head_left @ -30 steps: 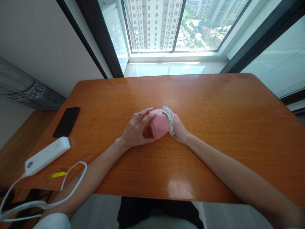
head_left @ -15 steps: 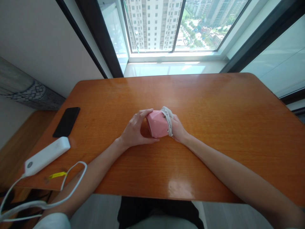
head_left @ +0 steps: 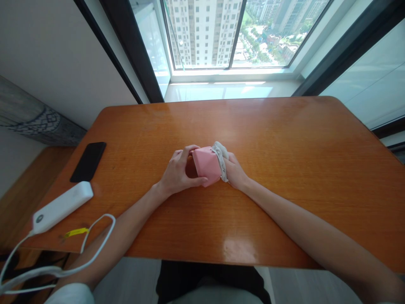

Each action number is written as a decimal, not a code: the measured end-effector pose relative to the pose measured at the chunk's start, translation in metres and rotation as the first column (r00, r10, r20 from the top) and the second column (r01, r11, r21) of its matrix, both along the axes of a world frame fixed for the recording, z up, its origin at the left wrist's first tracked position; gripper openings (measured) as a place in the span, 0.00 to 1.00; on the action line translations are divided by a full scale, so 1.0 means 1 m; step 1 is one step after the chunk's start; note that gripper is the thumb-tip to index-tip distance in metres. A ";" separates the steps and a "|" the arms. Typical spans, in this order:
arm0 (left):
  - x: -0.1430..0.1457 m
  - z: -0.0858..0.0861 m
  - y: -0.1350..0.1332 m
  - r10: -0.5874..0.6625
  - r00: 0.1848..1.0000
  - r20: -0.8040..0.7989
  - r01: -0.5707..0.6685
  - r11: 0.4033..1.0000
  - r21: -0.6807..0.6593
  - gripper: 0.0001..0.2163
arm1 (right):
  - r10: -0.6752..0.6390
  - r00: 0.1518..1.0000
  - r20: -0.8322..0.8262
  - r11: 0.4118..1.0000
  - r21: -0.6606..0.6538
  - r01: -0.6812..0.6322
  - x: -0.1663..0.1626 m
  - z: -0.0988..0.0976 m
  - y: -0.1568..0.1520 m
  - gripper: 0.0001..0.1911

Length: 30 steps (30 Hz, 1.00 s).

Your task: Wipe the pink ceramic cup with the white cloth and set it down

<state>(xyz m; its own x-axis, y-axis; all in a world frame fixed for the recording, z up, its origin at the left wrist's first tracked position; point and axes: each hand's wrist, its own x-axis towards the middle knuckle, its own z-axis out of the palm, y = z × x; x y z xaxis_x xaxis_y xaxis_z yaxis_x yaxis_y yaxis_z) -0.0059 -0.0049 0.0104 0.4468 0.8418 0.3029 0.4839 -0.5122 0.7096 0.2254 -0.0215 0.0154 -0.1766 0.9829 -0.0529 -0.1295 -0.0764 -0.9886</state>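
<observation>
Above the middle of the wooden table (head_left: 284, 169), a small pink faceted object (head_left: 207, 165), shaped like a cup or pot, lies between my hands. My left hand (head_left: 181, 171) is curved around its left end, with the thumb at the lower side and the fingers at the upper side. A crumpled grey-white cloth (head_left: 221, 158) covers the object's right end. My right hand (head_left: 234, 171) grips this cloth and presses it against the pink object. Most of the right fingers are hidden behind the cloth, and I cannot tell whether they reach inside.
On the left side of the table lie a black phone (head_left: 88, 161) and a white power strip or adapter (head_left: 62, 207). A white cable (head_left: 98, 249) loops over my left forearm, near a yellow tag (head_left: 76, 232). Beyond the far table edge is a window (head_left: 234, 38).
The pink object has shifted slightly left and turned a little, with the cloth following it. My left fingers and thumb have moved slightly left. The right hand stays nearly in place.
</observation>
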 end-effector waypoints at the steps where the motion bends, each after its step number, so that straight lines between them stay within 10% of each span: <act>1: 0.000 0.001 0.000 0.005 1.000 -0.002 -0.005 1.000 -0.003 0.49 | 0.001 1.000 -0.001 1.000 -0.001 -0.001 0.000 0.000 0.000 0.25; 25: 0.007 0.002 0.000 0.076 0.994 0.078 -0.068 0.992 -0.105 0.40 | 0.011 0.999 0.037 1.000 0.011 -0.012 -0.007 0.009 -0.009 0.25; 30: 0.005 -0.003 -0.003 -0.030 0.972 0.234 0.004 0.994 0.112 0.31 | 0.035 0.998 0.052 0.999 0.021 -0.036 -0.006 0.008 -0.008 0.23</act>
<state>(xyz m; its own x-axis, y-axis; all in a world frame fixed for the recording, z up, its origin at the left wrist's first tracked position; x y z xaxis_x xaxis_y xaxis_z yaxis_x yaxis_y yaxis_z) -0.0007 -0.0081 0.0077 0.3664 0.7902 0.4914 0.3011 -0.6003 0.7409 0.2193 -0.0299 0.0233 -0.2087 0.9771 -0.0411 -0.0763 -0.0582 -0.9954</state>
